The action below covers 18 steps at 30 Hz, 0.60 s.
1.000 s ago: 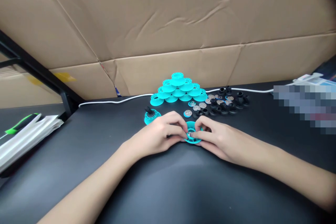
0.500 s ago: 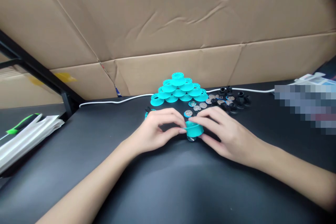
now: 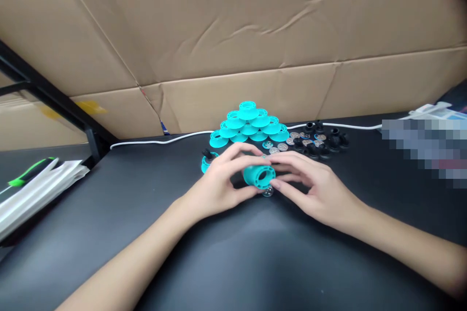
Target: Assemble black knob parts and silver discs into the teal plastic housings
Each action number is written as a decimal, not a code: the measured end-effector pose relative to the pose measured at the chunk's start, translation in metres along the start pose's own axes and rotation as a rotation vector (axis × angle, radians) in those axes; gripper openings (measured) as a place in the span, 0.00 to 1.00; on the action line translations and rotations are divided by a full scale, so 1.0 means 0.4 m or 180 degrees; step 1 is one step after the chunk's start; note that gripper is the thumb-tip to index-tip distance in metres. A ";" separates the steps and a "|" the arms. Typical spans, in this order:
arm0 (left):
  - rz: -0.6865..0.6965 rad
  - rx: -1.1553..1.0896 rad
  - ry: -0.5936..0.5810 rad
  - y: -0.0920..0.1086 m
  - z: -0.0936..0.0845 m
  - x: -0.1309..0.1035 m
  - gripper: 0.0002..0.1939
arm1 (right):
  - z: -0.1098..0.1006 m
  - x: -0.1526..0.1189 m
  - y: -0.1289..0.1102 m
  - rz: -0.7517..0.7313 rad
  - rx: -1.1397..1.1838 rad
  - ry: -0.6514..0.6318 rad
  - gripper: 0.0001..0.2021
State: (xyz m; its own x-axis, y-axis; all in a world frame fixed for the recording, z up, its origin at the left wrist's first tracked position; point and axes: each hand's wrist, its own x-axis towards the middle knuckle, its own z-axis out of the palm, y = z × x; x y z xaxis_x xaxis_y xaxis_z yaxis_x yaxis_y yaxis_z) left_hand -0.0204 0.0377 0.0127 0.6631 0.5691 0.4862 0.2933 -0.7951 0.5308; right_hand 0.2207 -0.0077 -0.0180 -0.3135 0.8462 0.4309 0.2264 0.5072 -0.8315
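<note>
Between my two hands is a turquoise flanged plastic ring, tilted so its round opening and slotted rim face me. My left hand grips it from the left, fingers over the top and thumb below. My right hand pinches its right edge with thumb and fingertips. Under the ring, a round metal disc lies on the black table. Just beyond my left hand sits another turquoise ring with a black plug standing in it, partly hidden by the hand.
Several turquoise rings are stacked as a pyramid at the back. Right of it lie several metal discs and black plugs. A white cable runs along the cardboard wall. A green-black screwdriver rests on white packets at left.
The ring has been turned from wide flange up to lying tilted, its slotted face toward me. My left fingers have moved over its top, and my right fingers have shifted to its edge.
</note>
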 end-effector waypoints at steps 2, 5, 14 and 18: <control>-0.0069 0.0310 0.0260 -0.008 -0.005 0.000 0.21 | 0.001 0.000 0.004 -0.0032 -0.0070 -0.0017 0.21; -0.0172 0.0739 0.0456 -0.027 -0.019 -0.002 0.21 | -0.010 0.001 0.005 -0.0175 -0.0479 -0.0019 0.21; -0.0347 0.1948 0.0096 -0.067 -0.027 -0.012 0.18 | -0.030 -0.008 0.015 -0.1117 -0.1784 -0.1072 0.14; -0.0444 0.2363 -0.0010 -0.080 -0.024 -0.008 0.17 | -0.025 -0.003 0.021 -0.1302 -0.2097 -0.1057 0.15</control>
State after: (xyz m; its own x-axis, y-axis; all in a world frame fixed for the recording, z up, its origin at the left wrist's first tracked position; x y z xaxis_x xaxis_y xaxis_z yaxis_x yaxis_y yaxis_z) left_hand -0.0385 0.0634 0.0008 0.5874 0.6752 0.4461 0.7609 -0.6485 -0.0204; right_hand 0.2322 -0.0030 -0.0220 -0.7194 0.5354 0.4426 0.4954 0.8420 -0.2135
